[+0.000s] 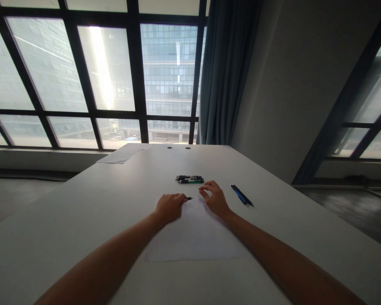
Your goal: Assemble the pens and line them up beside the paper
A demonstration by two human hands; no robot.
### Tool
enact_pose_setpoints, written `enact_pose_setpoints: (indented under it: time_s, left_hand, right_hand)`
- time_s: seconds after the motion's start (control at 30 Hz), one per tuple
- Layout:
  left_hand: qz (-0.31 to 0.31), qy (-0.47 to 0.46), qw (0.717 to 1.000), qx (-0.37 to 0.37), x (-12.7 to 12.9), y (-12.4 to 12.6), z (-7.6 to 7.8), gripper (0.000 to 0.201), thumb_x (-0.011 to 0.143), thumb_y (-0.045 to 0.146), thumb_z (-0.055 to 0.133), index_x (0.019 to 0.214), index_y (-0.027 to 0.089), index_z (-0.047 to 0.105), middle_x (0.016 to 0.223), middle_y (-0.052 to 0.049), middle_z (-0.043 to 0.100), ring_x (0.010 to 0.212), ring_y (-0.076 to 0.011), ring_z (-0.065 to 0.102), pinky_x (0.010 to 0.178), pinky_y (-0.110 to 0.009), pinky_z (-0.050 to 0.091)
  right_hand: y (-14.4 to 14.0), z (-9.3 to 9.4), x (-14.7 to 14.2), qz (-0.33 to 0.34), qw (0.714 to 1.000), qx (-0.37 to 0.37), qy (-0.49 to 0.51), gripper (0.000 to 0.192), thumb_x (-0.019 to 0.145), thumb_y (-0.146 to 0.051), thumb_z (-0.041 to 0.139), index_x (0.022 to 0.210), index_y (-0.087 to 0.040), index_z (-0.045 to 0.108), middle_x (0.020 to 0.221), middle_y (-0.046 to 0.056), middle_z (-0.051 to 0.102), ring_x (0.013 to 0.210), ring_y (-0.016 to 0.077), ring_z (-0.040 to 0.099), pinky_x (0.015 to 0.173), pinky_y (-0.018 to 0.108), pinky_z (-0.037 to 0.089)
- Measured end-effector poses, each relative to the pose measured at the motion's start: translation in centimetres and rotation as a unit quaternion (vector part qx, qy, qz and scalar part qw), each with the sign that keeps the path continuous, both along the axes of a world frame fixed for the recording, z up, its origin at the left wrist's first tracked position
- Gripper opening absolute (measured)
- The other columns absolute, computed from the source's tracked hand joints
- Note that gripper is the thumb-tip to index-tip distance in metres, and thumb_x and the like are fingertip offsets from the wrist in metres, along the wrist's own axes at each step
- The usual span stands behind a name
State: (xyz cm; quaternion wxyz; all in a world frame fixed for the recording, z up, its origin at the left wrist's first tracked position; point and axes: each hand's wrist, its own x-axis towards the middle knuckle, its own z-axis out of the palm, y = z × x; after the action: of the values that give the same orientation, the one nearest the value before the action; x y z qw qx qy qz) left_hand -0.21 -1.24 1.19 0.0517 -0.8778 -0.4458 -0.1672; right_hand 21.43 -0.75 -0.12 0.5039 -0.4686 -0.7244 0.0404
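My left hand [171,206] rests on a sheet of white paper [197,241], its fingers closed round a dark pen [189,198]. Only the pen's narrow end shows, pointing right; the hand hides the remainder. Just to the right, my right hand [215,199] is raised over the paper's far edge. Its thumb and forefinger curve together in a pinch, and anything between the tips is too small to make out. Beyond the hands lies a row of several pens [189,179], mostly black, one with a green barrel. A blue-and-black pair of pens [241,195] lies slantwise right of my right hand.
The long white table [82,220] stretches away toward the windows. Some paper sheets [122,153] lie at its far left. Two round dark cable holes [178,148] sit near the far edge. A blue curtain [222,84] hangs behind, beside a grey pillar [279,93].
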Motion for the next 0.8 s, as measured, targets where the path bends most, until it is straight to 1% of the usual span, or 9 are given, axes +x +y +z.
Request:
enact_pose_setpoints:
  time_s: [0.07,0.13,0.27,0.33,0.5,0.6,0.8]
  left_hand:
    - [0.0,0.002,1.0,0.001,0.0,0.0,0.0,0.03,0.099,0.034,0.036,0.101,0.023,0.064,0.098,-0.005,0.074,0.082,-0.0211,0.069,0.071,-0.031,0.049]
    - [-0.001,0.004,1.0,0.003,0.1,0.0,-0.1,0.03,0.099,0.034,0.036,0.101,0.023,0.064,0.098,-0.005,0.074,0.082,-0.0215,0.07,0.07,-0.031,0.049]
    - [-0.002,0.006,1.0,0.003,0.1,0.0,0.0,0.031,0.099,0.033,0.035,0.102,0.023,0.064,0.098,-0.004,0.074,0.082,-0.0222,0.07,0.069,-0.032,0.049]
    - [-0.002,0.006,1.0,0.001,0.1,0.0,0.0,0.03,0.099,0.034,0.036,0.102,0.023,0.064,0.098,-0.005,0.074,0.082,-0.0222,0.07,0.069,-0.032,0.049]
    - [-0.003,0.004,1.0,-0.001,0.1,0.0,0.1,0.031,0.099,0.033,0.035,0.101,0.023,0.064,0.098,-0.005,0.074,0.082,-0.0219,0.07,0.07,-0.032,0.049]
    - [-0.003,0.003,1.0,-0.003,0.1,0.0,0.0,0.031,0.099,0.034,0.035,0.101,0.023,0.064,0.097,-0.005,0.073,0.082,-0.0218,0.069,0.07,-0.032,0.049]
    - [-0.001,0.004,1.0,0.003,0.1,0.2,-0.3,0.031,0.099,0.035,0.035,0.101,0.023,0.064,0.096,-0.005,0.073,0.082,-0.0218,0.069,0.071,-0.031,0.049]
  right_hand:
    - [0.4,-0.1,0.7,-0.025,1.0,0.001,-0.015,0.011,0.084,-0.026,0.059,0.085,-0.019,0.069,0.088,0.006,0.064,0.081,0.02,0.06,0.079,0.035,0.048]
    - [0.9,-0.2,1.5,-0.044,0.999,-0.017,-0.021,0.011,0.084,-0.025,0.059,0.085,-0.019,0.068,0.084,0.004,0.065,0.076,0.0186,0.06,0.077,0.033,0.048]
    - [1.6,-0.8,3.0,-0.098,0.991,-0.081,-0.035,0.012,0.084,-0.026,0.058,0.085,-0.019,0.068,0.083,0.004,0.069,0.077,0.0192,0.063,0.076,0.032,0.046]
    - [1.9,-1.0,3.6,-0.114,0.987,-0.1,-0.051,0.014,0.084,-0.025,0.056,0.085,-0.02,0.069,0.082,0.004,0.071,0.077,0.0197,0.063,0.075,0.031,0.046]
    - [2.5,-1.5,4.4,-0.125,0.983,-0.098,-0.093,0.015,0.08,-0.024,0.058,0.08,-0.021,0.072,0.087,0.004,0.072,0.085,0.0216,0.063,0.081,0.033,0.046]
    - [2.9,-2.0,4.7,-0.134,0.982,-0.108,-0.074,0.016,0.078,-0.026,0.059,0.079,-0.021,0.074,0.09,0.005,0.072,0.086,0.0217,0.064,0.081,0.033,0.047]
    - [3.6,-2.8,5.3,-0.136,0.982,-0.127,-0.026,0.017,0.077,-0.027,0.059,0.08,-0.02,0.075,0.085,0.006,0.073,0.076,0.0195,0.065,0.074,0.03,0.049]
